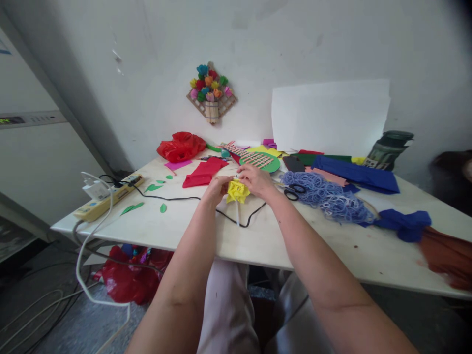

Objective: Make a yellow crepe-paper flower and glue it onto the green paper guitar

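A crumpled yellow paper flower is between my two hands over the table. My left hand is closed at its left edge, with the fingertips bent inward. From the right, my right hand curls over its top, the fingers pinched near a small pale tip I cannot make out. A thin whitish stick shows below the flower; whether it joins the flower is hidden. A black cord runs behind my left forearm and loops past the stick's lower end.
Green paper leaves, red paper and a yellow power strip lie left. Rightward are scissors, tangled blue string, blue paper and a dark jar. A woven-stick piece on green lies behind my hands.
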The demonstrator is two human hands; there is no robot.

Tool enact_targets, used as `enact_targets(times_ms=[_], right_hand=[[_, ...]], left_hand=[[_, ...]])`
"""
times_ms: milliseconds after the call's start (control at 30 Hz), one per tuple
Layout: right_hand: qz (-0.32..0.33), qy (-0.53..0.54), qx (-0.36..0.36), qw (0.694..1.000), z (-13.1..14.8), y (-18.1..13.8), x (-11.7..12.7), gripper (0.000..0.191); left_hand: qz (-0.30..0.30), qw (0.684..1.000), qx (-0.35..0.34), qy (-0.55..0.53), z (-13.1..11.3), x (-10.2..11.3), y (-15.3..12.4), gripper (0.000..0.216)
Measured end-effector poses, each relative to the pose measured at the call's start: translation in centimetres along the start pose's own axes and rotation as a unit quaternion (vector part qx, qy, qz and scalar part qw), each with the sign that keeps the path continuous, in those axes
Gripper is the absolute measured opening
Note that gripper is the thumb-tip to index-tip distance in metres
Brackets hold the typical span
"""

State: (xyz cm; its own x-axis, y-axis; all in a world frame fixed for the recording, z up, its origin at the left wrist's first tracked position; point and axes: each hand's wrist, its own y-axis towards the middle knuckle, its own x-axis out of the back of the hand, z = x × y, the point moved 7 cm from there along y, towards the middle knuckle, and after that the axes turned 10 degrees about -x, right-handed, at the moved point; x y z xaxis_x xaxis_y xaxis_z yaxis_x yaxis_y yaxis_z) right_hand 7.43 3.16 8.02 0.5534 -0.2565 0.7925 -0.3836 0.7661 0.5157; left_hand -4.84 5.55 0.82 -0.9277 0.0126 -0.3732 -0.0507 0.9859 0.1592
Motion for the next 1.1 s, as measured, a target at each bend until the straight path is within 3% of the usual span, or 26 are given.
enact_targets(times_ms=[433,667,933,1100], right_hand=[[-0.001,-0.062,-0.008,0.998,-0.2,-0.3,-0.1,0.019],[0.025,-0.076,0.008,0.997,-0.6,-0.5,-0.5,0.021],[-0.004,-0.022,-0.010,1.000,-0.7,-0.4,0.0,0.018],[-0.025,0.019,-0.061,0.998,-1.5,-0.2,0.3,0.013]], left_hand=[[-0.006,1.000,-0.010,0.018,-0.1,0.4,0.1,0.018],[0.035,0.998,-0.024,0.045,-0.3,0.1,0.0,0.027],[0.047,0.999,0.004,-0.003,0.1,-0.1,0.2,0.028],[0.116,0.993,-0.023,0.001,-0.5,-1.1,-0.3,0.029]])
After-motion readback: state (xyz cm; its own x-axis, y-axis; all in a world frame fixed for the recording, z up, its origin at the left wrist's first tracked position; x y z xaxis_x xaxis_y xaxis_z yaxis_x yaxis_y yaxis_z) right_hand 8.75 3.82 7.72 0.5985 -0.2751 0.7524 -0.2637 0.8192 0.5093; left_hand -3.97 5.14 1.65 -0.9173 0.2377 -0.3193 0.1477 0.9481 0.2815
